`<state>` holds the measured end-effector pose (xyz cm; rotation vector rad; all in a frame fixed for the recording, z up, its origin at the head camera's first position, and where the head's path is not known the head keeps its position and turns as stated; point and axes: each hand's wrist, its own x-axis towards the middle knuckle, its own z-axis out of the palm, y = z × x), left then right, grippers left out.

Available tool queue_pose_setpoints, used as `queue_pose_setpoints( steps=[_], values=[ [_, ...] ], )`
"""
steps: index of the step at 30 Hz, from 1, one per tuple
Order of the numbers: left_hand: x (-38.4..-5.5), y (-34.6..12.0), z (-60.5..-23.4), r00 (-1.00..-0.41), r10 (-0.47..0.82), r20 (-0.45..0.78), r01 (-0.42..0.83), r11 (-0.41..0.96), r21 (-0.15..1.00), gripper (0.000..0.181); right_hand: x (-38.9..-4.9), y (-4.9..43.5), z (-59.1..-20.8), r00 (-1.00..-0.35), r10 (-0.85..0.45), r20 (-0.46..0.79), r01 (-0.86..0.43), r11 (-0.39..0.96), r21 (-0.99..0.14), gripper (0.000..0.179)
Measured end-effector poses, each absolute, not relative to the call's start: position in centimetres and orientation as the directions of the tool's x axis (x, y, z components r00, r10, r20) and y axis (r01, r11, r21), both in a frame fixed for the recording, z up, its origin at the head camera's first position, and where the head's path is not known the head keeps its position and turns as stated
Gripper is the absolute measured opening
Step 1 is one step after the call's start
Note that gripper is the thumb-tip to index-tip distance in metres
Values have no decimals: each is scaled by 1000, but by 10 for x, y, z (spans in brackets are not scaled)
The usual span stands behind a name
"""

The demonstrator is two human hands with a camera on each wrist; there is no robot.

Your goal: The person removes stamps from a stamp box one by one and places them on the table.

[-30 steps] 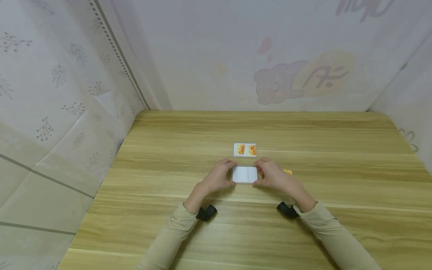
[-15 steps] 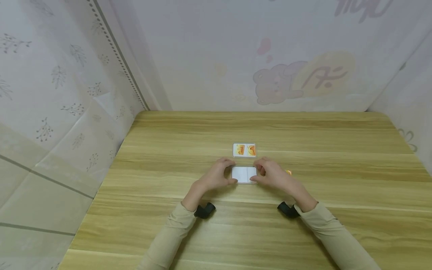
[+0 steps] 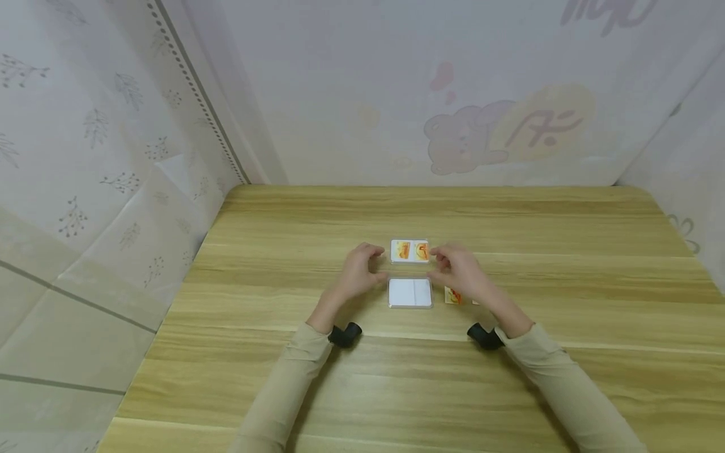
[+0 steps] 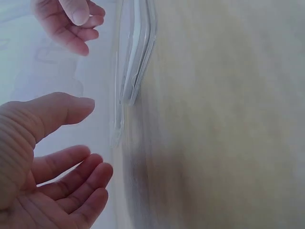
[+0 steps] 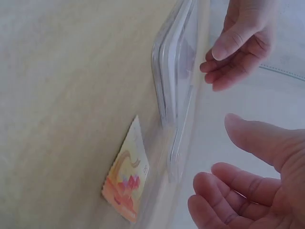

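Observation:
A clear flat case (image 3: 410,293) with a white, two-part inside lies on the wooden table. Just beyond it is a second clear case (image 3: 410,251) showing two orange postage stamps (image 3: 403,250). My left hand (image 3: 358,272), fingers relaxed, hovers at the left of the cases and holds nothing. Opposite it is my right hand (image 3: 461,272), also holding nothing, its fingertips close to the far case's right edge. Below the right hand, a loose stamp (image 5: 128,176) with a perforated edge lies on the table. Another piece (image 3: 476,301) is mostly hidden by the right wrist.
The wooden table (image 3: 272,251) reaches back to a pale curtain (image 3: 340,94) with a bear print. More patterned cloth (image 3: 113,157) hangs on the left side. Dark camera mounts (image 3: 346,335) sit on both wrists.
Both hands have let go of the near case and moved forward and up towards the far one. The loose stamp beside the near case has come into view.

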<state>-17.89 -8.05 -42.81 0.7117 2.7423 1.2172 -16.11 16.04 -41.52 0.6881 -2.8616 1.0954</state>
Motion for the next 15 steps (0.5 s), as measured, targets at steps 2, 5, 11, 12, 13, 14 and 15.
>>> queue_pose_setpoints(
  steps=[2,5,11,12,13,14,15],
  values=[
    [-183,-78,-427,-899,419,126,377,594,711,50,-164,161,-415,-906,-396,146,-393,662,-639,41],
    [-189,-75,-426,-903,412,124,374,608,700,54,-169,161,-416,-904,-400,151,-399,664,-632,42],
    [-200,-73,-423,-900,428,81,353,607,712,61,-178,159,-417,-907,-398,139,-393,678,-622,47],
    [-201,-73,-423,-899,431,77,354,611,708,61,-179,159,-417,-910,-394,129,-383,681,-624,49],
    [-203,-73,-423,-899,432,72,354,619,702,62,-180,159,-417,-913,-390,119,-374,684,-627,50],
    [-204,-72,-423,-899,432,68,353,626,696,63,-181,158,-416,-916,-386,109,-365,687,-629,51],
    [-206,-72,-423,-899,434,63,354,633,689,63,-181,158,-416,-919,-382,100,-356,688,-632,52]
  ],
)
